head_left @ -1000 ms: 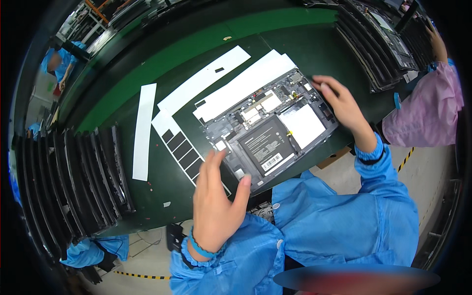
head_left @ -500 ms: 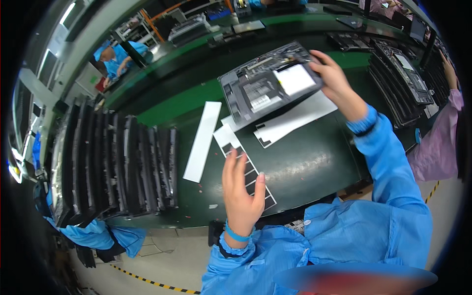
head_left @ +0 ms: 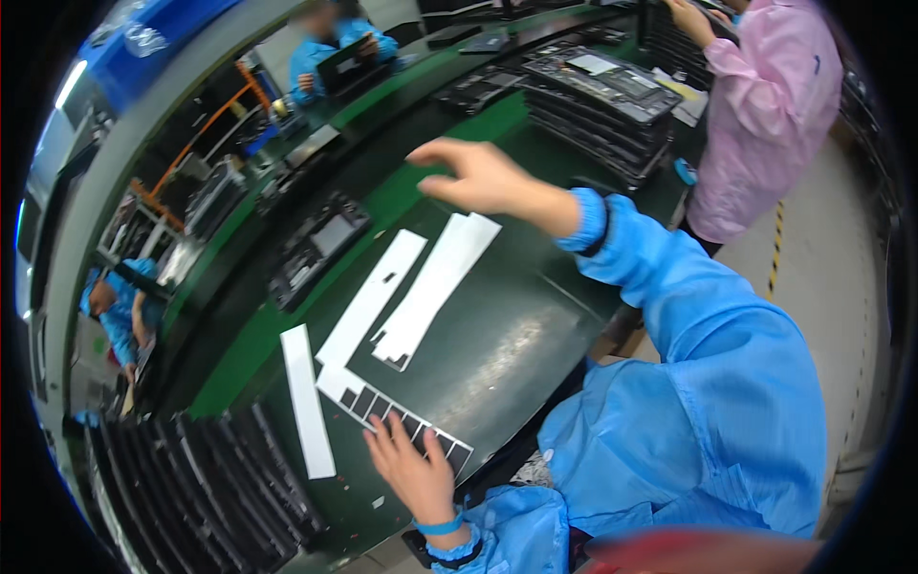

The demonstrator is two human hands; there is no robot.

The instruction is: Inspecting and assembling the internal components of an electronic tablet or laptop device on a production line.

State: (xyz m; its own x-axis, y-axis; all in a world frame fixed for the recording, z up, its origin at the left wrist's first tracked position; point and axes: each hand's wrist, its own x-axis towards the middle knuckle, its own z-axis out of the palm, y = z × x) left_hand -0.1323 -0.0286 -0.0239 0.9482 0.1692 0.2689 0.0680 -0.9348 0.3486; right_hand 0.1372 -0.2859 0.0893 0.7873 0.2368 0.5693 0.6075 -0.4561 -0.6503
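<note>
"Worktop (head_left: 512,368) and laptop base (head_left: 312,254)?"

"The base lies beyond the white strips (head_left: 437,280), apart from both hands. Sound practice, I judge: keep the black-pad sheet (head_left: 362,402) flat, the base clear of the strips."

"Fingers?"

"Right hand (head_left: 483,180): thumb and forefinger parted, holding nothing. Left hand (head_left: 419,483): fingers loosely spread over the sheet, nothing gripped; contact cannot be confirmed."

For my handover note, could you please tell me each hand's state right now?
Left hand: open, over the black-patched white strip.
Right hand: open, holding nothing.
</note>
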